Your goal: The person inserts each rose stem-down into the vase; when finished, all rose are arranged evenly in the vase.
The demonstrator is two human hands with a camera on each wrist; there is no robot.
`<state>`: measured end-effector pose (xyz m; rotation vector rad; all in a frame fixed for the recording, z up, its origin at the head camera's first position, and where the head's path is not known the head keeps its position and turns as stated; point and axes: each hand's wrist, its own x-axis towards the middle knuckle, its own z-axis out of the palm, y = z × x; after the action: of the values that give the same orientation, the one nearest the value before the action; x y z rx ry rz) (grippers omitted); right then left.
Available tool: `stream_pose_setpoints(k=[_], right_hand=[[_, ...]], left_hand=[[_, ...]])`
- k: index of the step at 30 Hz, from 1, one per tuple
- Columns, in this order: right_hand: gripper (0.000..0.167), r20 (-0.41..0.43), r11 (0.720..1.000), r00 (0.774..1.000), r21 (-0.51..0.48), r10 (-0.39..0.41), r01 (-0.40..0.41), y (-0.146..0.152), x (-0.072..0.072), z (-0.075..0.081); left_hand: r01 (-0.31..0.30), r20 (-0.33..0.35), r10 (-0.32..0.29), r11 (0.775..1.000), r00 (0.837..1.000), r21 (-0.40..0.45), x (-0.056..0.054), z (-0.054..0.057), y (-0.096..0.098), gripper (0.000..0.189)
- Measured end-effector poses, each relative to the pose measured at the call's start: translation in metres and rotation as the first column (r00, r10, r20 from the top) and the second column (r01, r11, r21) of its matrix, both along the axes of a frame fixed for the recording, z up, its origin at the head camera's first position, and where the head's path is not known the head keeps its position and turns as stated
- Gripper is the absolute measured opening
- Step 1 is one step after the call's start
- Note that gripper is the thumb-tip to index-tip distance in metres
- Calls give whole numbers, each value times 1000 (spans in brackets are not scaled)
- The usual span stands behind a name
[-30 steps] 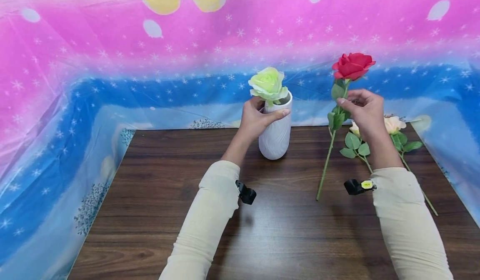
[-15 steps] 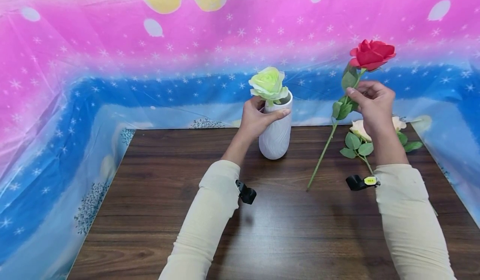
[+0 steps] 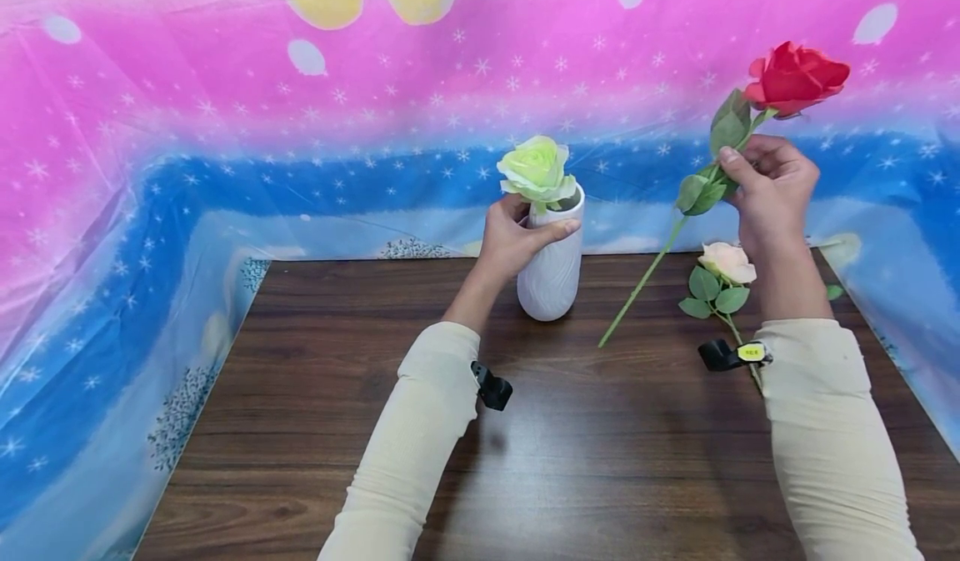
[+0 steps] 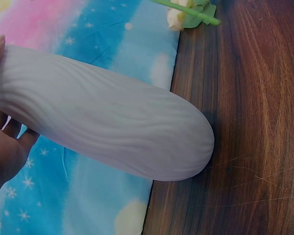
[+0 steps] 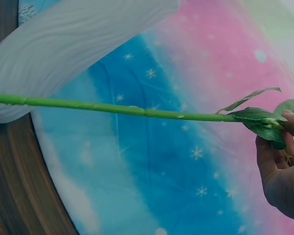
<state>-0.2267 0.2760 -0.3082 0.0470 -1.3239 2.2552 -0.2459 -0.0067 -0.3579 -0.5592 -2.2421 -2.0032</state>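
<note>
- Red artificial rose [image 3: 797,80] is in the air on the right side, above the table [image 3: 375,428]; its flower leans to the right, and its green stem [image 3: 641,284] goes down to the left.
- The right hand [image 3: 776,190] is clamped on this rose: thumb and fingers pinch the stem at the green leaves [image 3: 730,119], below the flower.
- White ceramic-looking vase [image 3: 551,273], with wavy lines on its wall, stands upright near the back edge of the table. In the head view, the lower end of the stem is apart from it.
- The left hand [image 3: 517,236] is clamped on the vase near the rim, with the thumb across the front.
- Pale green rose [image 3: 538,165] is in the vase, its flower just above the rim.
- Peach rose [image 3: 727,262] lies on the table, partly hidden by the right sleeve [image 3: 825,411]; one more leaf [image 3: 835,292] shows beyond the forearm.
- Pink and blue cloth [image 3: 480,61] with white snowflakes hangs behind the table.
- One small black camera [image 3: 492,388] sits at the left wrist.
</note>
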Motion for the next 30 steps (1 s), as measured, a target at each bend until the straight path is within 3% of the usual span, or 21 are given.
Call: stream_pose_setpoints(k=[9, 19, 30], right_hand=[[18, 3, 990, 999, -130, -51, 51, 3, -3, 19], [18, -51, 975, 989, -181, -142, 131, 5, -6, 34], [18, -73, 954, 979, -248, -191, 167, 5, -4, 51]], left_hand=[[2, -9, -2, 1000, 1000, -7, -1, -1, 0, 53], [5, -10, -5, 1000, 1000, -6, -1, 0, 0, 53], [-1, -1, 1, 1000, 1000, -13, -2, -1, 0, 53]])
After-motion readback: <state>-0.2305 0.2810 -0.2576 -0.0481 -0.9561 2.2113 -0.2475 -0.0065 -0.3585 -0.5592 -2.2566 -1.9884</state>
